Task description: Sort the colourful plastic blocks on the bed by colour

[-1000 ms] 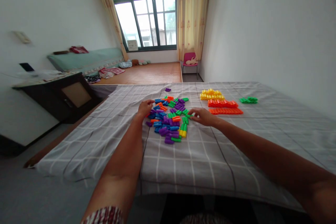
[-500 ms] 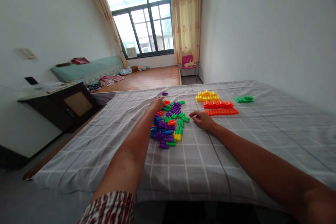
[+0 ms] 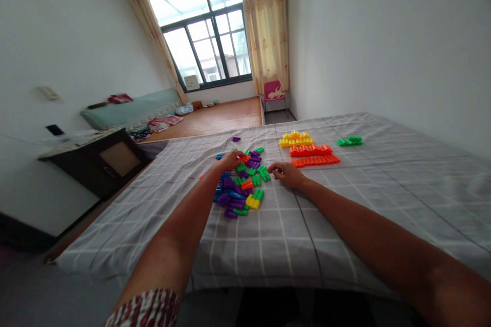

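Note:
My left hand reaches over the pile of loose plastic building blocks, its fingertips closed on an orange building block. Purple, blue, green and orange pieces lie mixed beneath and around that wrist; my forearm hides some of them. My right hand rests just right of the pile, fingers loosely bent and apart, holding nothing that I can see. Its fingertips are close beside green blocks. Nearer to me, a yellow and green pair lies at the pile's edge.
Orange blocks stand in two rows right of the pile, with yellow blocks behind them. Green blocks sit farther right. One purple block lies apart at the back. A checked grey cloth covers the table.
My left hand has drawn slightly toward me and to the right, the orange block moving with it. My right hand stays beside the green blocks. The whole view has shifted and tilted a little.

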The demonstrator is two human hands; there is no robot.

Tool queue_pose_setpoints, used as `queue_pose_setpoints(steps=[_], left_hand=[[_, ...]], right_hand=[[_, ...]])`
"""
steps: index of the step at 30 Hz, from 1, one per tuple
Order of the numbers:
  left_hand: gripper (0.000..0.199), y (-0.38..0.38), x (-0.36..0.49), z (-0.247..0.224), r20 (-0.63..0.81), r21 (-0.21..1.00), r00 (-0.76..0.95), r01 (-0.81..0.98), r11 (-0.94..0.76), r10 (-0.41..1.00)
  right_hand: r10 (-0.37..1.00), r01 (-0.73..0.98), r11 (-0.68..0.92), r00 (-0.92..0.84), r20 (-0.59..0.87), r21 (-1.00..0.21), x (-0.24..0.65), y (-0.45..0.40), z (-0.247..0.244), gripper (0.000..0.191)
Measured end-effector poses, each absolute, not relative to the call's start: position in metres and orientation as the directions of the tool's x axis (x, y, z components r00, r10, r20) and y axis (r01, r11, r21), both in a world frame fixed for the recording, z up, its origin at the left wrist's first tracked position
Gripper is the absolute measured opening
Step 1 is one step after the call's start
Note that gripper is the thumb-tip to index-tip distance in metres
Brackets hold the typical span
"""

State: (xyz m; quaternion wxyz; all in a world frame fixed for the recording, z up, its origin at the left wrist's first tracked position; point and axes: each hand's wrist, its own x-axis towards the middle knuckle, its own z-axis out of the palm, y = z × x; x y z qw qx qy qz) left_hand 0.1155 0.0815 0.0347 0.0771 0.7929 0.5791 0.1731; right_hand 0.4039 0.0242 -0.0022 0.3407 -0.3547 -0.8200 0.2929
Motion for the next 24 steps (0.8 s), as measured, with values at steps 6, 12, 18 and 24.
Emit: queue_pose_setpoints(steps=[6,12,18,24], left_hand=[[0.034,0.05,0.077,0.039,0.184,0.237,0.149,0.952,-0.191,0.972],[0.035,0.023,0.02,0.037,0.286,0.241,-0.103,0.97,0.032,0.953],[0.037,0.008,-0.007,0.011,0.223,0.469,-0.36,0.854,0.225,0.906],[0.038,0.002,-0.013,-0.009,0.291,0.675,-0.437,0.724,0.141,0.851]], right_hand=[[0.796,0.406,0.557,-0.509,0.326,-0.725,0.407,0.026,-0.005,0.023],[0.777,0.428,0.588,-0.535,0.331,-0.686,0.409,0.023,-0.005,0.023],[0.774,0.498,0.614,-0.533,0.343,-0.612,0.409,0.019,-0.004,0.025],[0.807,0.555,0.582,-0.482,0.34,-0.594,0.41,0.016,-0.004,0.03]])
